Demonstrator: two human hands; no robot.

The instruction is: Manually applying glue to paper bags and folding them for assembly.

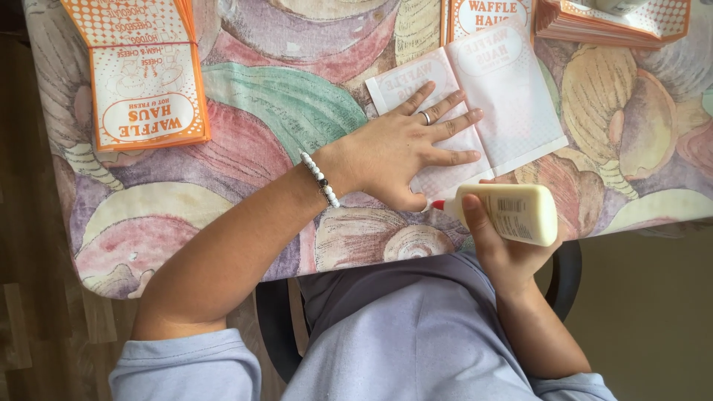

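Pressing flat, the left hand [412, 152] pins the thin, floppy paper sheet [483, 104] while the right hand [505, 249] grips the squeezable glue bottle [509, 213] mid-body.

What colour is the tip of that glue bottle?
Red, on a cream glue bottle in the right hand; seen in the head view.

Stacks of orange printed bags [145, 70] lie on a flower-patterned tablecloth [282, 104]; another stack [616, 22] lies top right.

Bag stacks [141, 74] flank; middle tablecloth [297, 111] seemingly free.
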